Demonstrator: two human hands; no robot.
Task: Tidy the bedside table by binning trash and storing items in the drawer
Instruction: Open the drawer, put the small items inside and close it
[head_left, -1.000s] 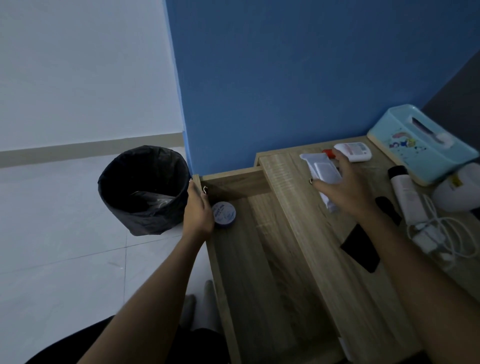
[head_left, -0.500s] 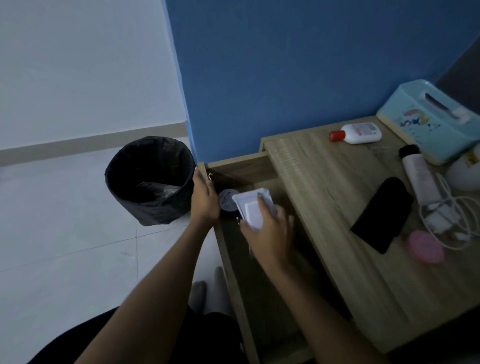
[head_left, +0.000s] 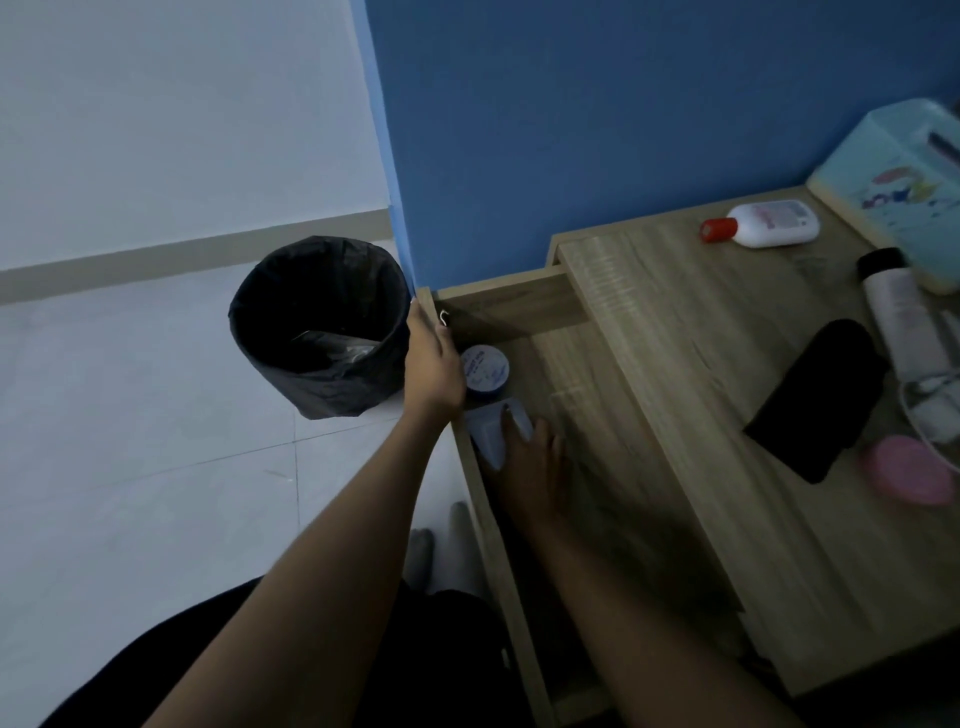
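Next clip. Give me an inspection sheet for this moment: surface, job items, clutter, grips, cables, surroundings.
Surface: wooden table top; its drawer is pulled open.
Job's things: white packet low in the drawer, beside a round blue tin; black-lined bin on the floor, something pale inside.
Clutter: red-capped white bottle lying down, black-capped tube, flat black item, pink round item, light blue tissue box, all on the top.
Grips: left hand holds the drawer's front edge; right hand holds the packet.
Cables: white cable bundled by the tube.
Surroundings: blue wall, pale floor.
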